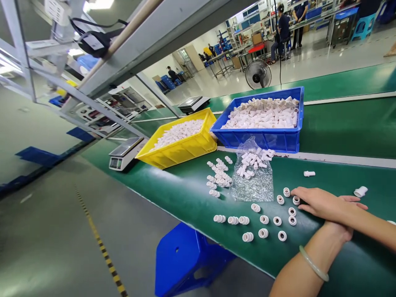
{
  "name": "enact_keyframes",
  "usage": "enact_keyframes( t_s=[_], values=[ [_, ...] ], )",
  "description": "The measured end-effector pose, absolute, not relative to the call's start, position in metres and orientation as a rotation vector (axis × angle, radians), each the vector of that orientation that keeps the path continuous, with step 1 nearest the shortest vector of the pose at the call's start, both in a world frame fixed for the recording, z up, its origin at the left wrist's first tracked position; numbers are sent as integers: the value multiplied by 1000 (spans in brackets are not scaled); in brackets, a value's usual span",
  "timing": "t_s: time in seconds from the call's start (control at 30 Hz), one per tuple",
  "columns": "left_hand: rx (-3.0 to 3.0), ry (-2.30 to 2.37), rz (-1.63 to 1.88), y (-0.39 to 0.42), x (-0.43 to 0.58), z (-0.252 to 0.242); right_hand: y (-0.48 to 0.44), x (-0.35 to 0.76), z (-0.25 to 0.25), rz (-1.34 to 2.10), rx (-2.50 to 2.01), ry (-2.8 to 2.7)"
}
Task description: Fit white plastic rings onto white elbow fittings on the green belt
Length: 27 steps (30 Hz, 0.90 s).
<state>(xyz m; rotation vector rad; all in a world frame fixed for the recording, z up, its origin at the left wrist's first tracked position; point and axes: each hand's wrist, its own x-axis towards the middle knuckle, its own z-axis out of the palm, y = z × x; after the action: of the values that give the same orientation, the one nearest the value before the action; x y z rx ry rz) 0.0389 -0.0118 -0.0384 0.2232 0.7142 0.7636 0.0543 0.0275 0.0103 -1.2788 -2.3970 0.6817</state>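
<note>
My right hand (318, 203) lies flat on the green belt (192, 194), fingers stretched left, fingertips touching small white plastic rings (277, 220) set out in loose rows. My left forearm, with a pale green bangle (313, 264), comes up from below. My left hand (342, 232) is tucked under my right wrist; only a few outstretched fingertips show beyond it, holding nothing. A clear plastic bag (253, 181) with white fittings lies left of my hands, beside a loose pile of white parts (219, 173).
A blue bin (262, 138) and a yellow bin (182, 150), both full of white parts, stand behind the bag. A scale (123, 153) sits at the belt's left end. A blue stool (185, 260) stands below the edge. People work at far benches.
</note>
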Motion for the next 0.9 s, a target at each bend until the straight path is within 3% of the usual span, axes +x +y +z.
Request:
enact_keyframes(
  t_s=[0.17,0.43,0.9],
  values=[
    [159,754,793,-5,41,-33,59,91,17,573,-1447,-2429],
    [36,809,833,9,31,-34,97,117,-14,491,-1551,-2489],
    [375,685,805,9,26,-20,-12,185,16,908,-1528,-2011]
  ],
)
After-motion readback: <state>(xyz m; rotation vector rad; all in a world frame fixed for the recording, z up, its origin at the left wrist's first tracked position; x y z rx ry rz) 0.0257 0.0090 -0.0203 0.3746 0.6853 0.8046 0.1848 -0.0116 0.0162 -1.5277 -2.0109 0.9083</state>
